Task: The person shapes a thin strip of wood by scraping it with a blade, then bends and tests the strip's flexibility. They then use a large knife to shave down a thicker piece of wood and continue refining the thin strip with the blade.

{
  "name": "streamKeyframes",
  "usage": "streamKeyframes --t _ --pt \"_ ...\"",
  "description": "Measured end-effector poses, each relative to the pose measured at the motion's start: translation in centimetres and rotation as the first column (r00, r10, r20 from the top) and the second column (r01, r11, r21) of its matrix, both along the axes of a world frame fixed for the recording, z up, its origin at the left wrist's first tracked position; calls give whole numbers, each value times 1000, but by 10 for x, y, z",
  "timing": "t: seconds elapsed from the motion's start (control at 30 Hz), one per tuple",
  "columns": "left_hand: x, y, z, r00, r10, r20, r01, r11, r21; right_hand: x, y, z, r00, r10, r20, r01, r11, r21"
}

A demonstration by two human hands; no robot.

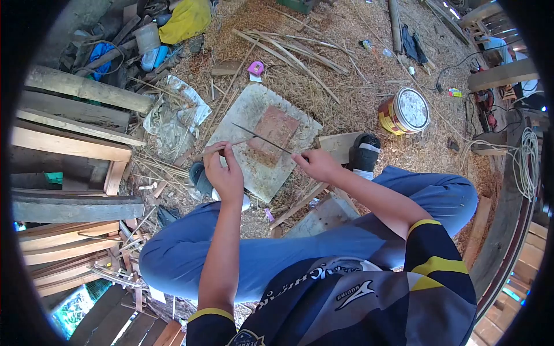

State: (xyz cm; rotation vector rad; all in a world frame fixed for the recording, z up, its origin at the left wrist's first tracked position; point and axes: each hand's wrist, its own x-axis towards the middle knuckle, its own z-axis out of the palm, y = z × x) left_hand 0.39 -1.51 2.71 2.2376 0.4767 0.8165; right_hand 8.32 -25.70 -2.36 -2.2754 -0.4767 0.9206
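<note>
My left hand pinches a thin wooden stick between thumb and fingers. In my right hand is a long, thin, dark blade, its handle hidden in the fist. The blade slants up to the left and crosses the stick's far end in this view. Beneath both lies a reddish-brown block, worn and flat-topped. It rests on a square grey slab on the ground between my feet.
Wood shavings cover the ground. A paint bucket with a whitish lid stands to the right. A pink tape measure sits behind the slab, near loose wooden strips. Stacked planks line the left; coiled cable hangs right.
</note>
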Motion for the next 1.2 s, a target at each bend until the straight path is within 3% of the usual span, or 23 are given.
streamKeyframes --t 0.17,0.27,0.47,0.67,0.77,0.87,0.97,1.07,1.17,1.2 --pt "-3 -1 -2 1000 5 3 -5 1000 -17 -14 9 17 997 41 70 -52 985 167" --pt "-3 -2 1 1000 18 -4 -19 999 -36 -7 2 6 1000 -5 -31 5 1000 -13" --pt "-3 0 -3 999 33 -9 -33 997 -62 -18 10 22 994 55 95 -67 989 131" --pt "-1 -1 0 999 37 -2 -37 999 -33 -3 -4 2 1000 9 -18 -10 997 -76" --pt "-1 -1 -1 998 57 5 -56 996 -74 -13 5 16 997 52 54 -55 997 55" --pt "-2 0 0 999 50 6 -49 996 -71 -7 -2 8 998 9 -59 -9 1000 -4" --pt "-1 0 -3 1000 18 17 -18 1000 -8 2 -13 -23 998 -20 -60 14 995 -101" --pt "-2 -2 1 1000 24 18 -24 1000 -6 -11 3 13 1000 11 18 -12 999 40" --pt "-2 -1 0 999 50 0 -50 998 -46 -16 4 11 997 49 53 -56 990 128" --pt "-2 -1 0 999 49 1 -49 998 -34 -14 1 4 999 30 27 -31 998 63"
